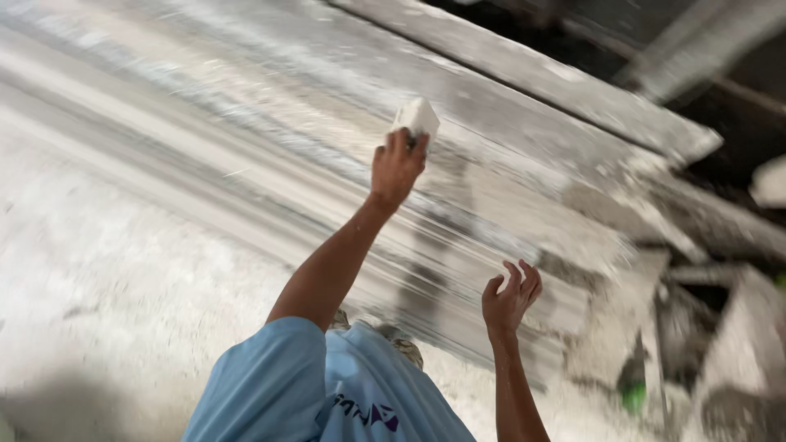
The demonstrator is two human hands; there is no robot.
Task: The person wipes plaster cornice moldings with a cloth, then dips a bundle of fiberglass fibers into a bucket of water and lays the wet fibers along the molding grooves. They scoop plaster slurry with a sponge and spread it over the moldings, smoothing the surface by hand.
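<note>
My left hand [397,168] is stretched out in front of me and grips a small white block [416,117] by its near end. The block is pressed on or held just over a long, pale plaster surface with parallel ridges [246,147] that runs diagonally across the view. My right hand [511,296] hovers lower and to the right, holding nothing, its fingers spread and slightly curled above the ridged surface. My light blue shirt [327,385] fills the bottom of the view. The picture is blurred by motion.
A grey board [524,74] lies along the far edge of the ridged surface. Broken concrete blocks and rubble [737,344] sit at the right, with a small green object [632,398] among them. A rough whitish floor [98,278] spreads to the left.
</note>
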